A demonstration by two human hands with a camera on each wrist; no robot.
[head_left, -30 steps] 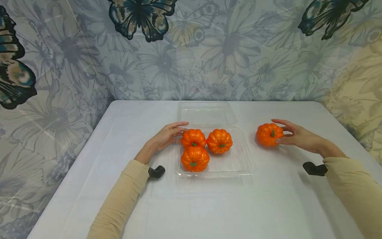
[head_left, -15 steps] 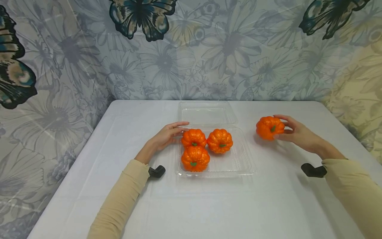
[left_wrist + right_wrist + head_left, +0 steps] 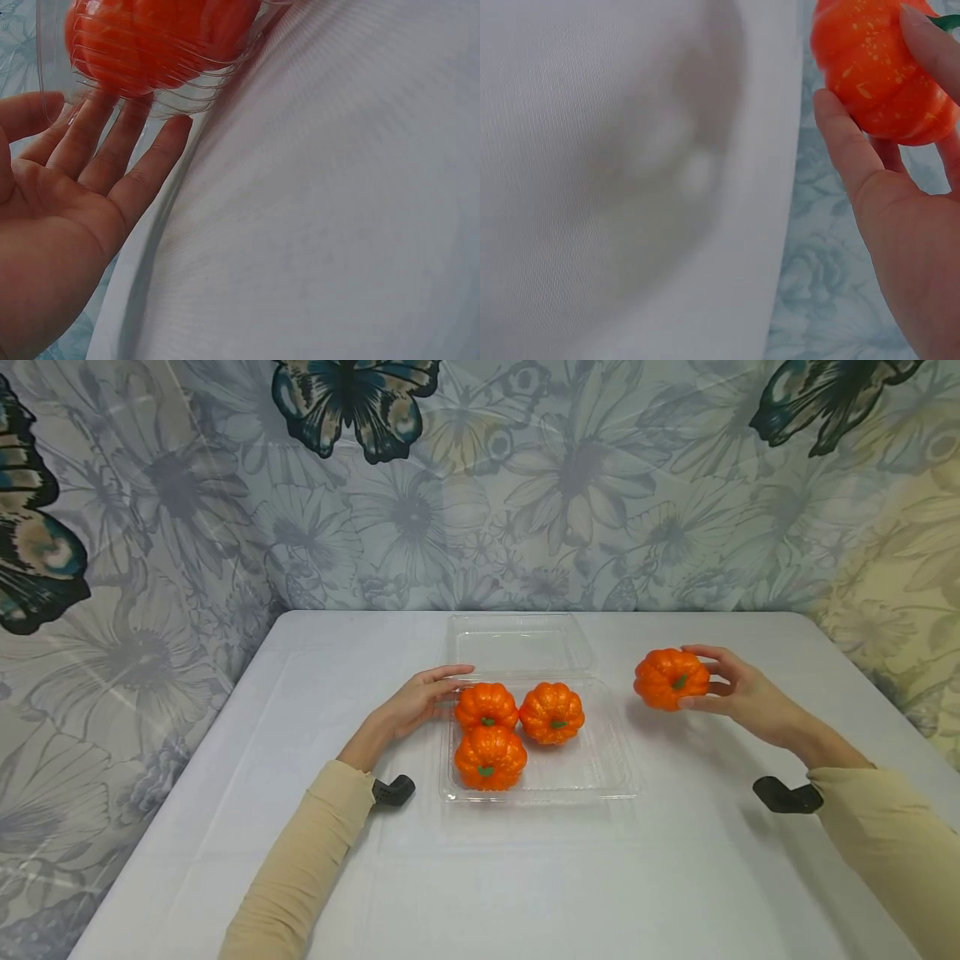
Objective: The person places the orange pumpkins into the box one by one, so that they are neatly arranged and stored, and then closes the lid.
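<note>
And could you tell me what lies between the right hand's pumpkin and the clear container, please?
In the head view, only bare white tabletop separates the held pumpkin from the container.

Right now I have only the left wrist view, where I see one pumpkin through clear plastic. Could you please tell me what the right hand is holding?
Observer: In the head view, the right hand holds an orange pumpkin between its thumb and fingers.
Operator: Thank you. And the clear container, is it open or closed? From here I cannot judge this.
Observer: It is open; the head view shows its clear lid folded back on the far side.
</note>
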